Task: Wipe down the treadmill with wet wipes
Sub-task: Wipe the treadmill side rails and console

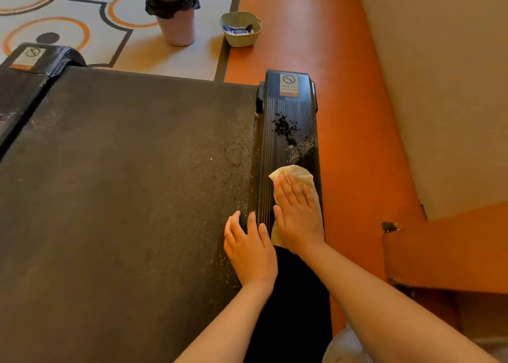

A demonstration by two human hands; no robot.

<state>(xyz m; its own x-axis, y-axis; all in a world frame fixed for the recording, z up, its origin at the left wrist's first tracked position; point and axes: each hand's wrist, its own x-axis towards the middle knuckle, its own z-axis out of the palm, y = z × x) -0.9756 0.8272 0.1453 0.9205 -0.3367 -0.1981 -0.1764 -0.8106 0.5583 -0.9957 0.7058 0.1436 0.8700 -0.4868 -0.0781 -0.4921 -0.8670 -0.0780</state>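
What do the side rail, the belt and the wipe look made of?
The side rail looks like hard plastic: black, glossy, moulded lengthwise ribs. The belt seems rubbery: matt, fine woven-looking texture. The wipe is a soft, paper-like sheet, off-white, creased under the right hand.

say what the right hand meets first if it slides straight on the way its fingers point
The right hand would likely meet the pale specks on the side rail first, then the dark crumbs.

Wipe (301, 176) on rail (286, 120), right of belt (123, 170).
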